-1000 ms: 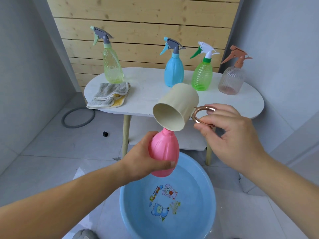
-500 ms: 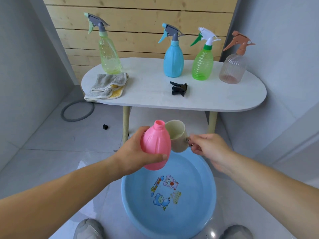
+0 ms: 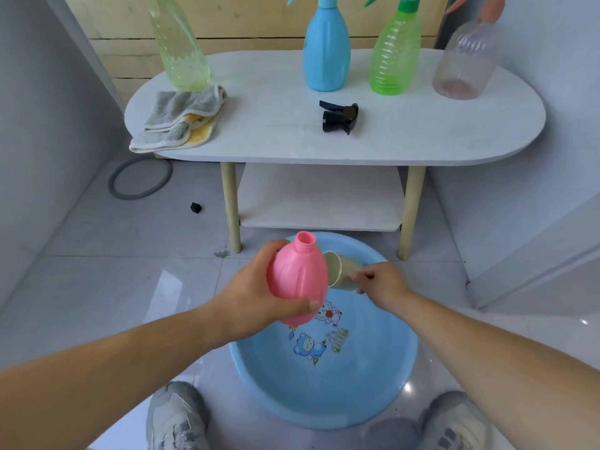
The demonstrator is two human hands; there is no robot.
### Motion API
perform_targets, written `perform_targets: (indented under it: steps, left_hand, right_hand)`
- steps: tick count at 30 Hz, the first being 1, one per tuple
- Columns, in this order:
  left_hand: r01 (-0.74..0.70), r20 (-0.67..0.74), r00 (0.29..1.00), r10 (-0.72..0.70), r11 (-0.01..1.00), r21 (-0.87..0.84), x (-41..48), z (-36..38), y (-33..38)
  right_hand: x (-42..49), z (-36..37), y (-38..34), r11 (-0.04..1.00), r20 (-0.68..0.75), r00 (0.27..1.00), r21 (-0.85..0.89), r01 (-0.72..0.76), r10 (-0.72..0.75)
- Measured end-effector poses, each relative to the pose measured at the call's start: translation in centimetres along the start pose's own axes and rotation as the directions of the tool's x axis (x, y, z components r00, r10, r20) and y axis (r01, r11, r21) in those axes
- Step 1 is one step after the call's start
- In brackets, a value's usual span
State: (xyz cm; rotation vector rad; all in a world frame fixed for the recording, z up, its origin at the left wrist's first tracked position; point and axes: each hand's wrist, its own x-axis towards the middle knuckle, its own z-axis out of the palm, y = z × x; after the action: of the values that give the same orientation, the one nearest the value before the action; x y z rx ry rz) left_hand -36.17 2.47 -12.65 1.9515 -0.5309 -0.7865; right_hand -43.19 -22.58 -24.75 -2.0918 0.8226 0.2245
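Over the far left part of the blue basin [image 3: 276,378], which stands on the floor just in front of the white table [image 3: 422,138], the pink bottle [image 3: 297,280] is held nearly upright by the left hand [image 3: 256,300], with fingers and thumb wrapped round its belly. Its neck is open and no spray head is fitted. Just to its right, the beige cup [image 3: 341,271] is gripped by the right hand [image 3: 383,284], whose fingers are curled in at the handle side, though the handle itself is hidden. The cup is tipped on its side, mouth turned toward the bottle, low over the far part of the basin; whether its rim meets any water cannot be told. The fill level cannot be read through the opaque pink plastic. The work is judged to be about midway: the bottle is already uncapped, and a black spray head [image 3: 339,117] is laid on the table, near the blue bottle [image 3: 326,53] and the green bottle [image 3: 394,56]. Water is apparently yet to be scooped and poured into the neck, and the head is yet to be screwed on.
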Motion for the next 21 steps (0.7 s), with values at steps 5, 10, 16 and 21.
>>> perform_targets:
  steps: [5,10,16,21]
  left_hand:
    - [0.014,-0.023,1.0,-0.014,1.0,0.018,0.8,-0.1,-0.3]
    - [0.051,-0.038,0.998,-0.051,0.999,0.002,1.7,-0.4,-1.1]
    - [0.062,-0.052,0.997,-0.063,0.998,-0.024,2.3,-0.5,-1.3]
    - [0.059,-0.051,0.997,-0.06,0.998,-0.025,2.3,-0.7,-1.2]
  right_hand:
    - [1.4,2.5,1.6,0.981,0.057,0.994,-0.162,0.106,-0.098]
    - [2.7,4.1,3.0,0.96,0.072,0.99,-0.244,0.138,-0.125]
    - [3.4,4.7,3.2,0.928,0.114,0.986,-0.337,0.156,-0.124]
    - [3.6,5.0,3.4,0.91,0.111,0.986,-0.382,0.16,-0.127]
